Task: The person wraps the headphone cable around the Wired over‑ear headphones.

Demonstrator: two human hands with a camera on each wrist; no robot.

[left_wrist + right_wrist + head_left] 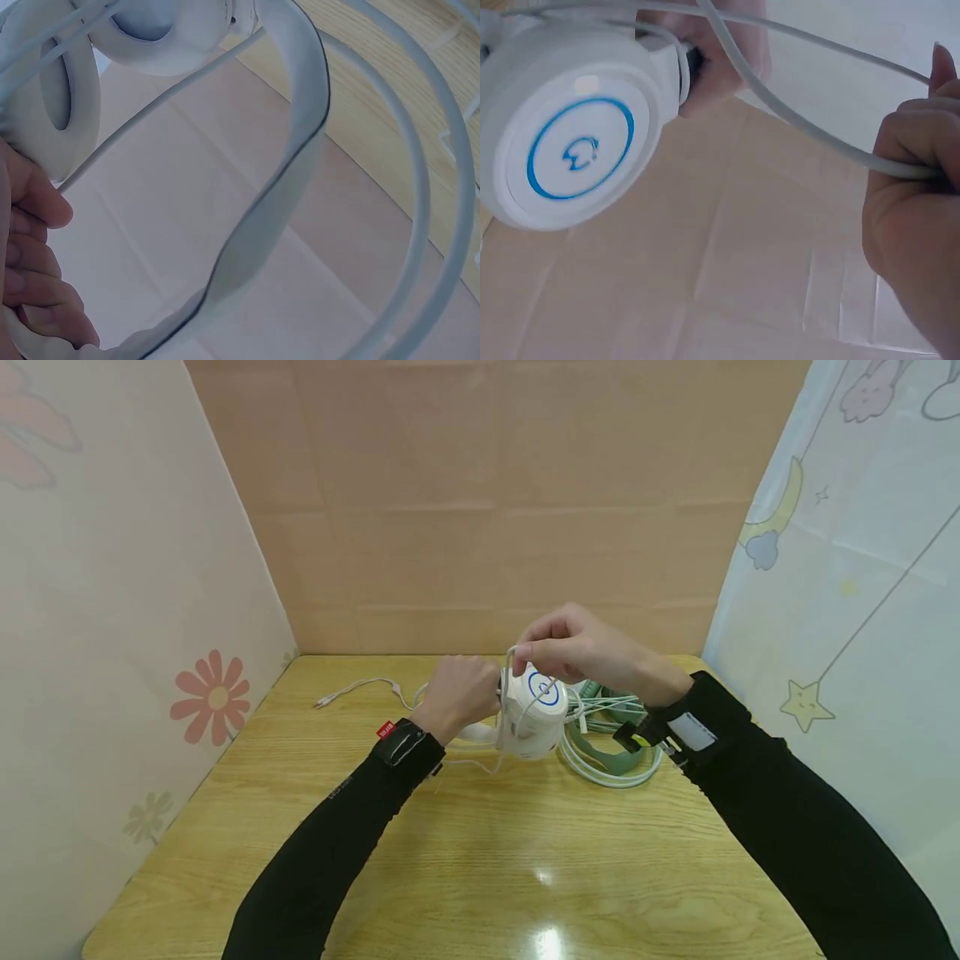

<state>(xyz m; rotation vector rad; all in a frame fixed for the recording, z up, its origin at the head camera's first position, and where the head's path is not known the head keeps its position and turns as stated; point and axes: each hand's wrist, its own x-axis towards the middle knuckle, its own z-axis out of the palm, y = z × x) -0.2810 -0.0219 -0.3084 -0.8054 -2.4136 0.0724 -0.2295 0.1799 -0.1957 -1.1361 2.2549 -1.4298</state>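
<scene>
– Where are the headphones (528,731)?

– Held above the worktop (615,868), toward its far edge, the ear cup (542,692) just right of the left hand (465,693), whose fingers are curled closely round the band (259,240)

– And the right hand (577,647)?

– Above the ear cup in the head view, fingers curled, pinching the pale cable (866,159); 2 strands run from it toward the headphones

– Which relation matters most?

– I'd judge the cable's line: from the right fingertips it drops toward the worktop's near edge, between ear cup and left hand. The left hand is nearer, touching the headphones; their overall long axis I cannot tell
</scene>
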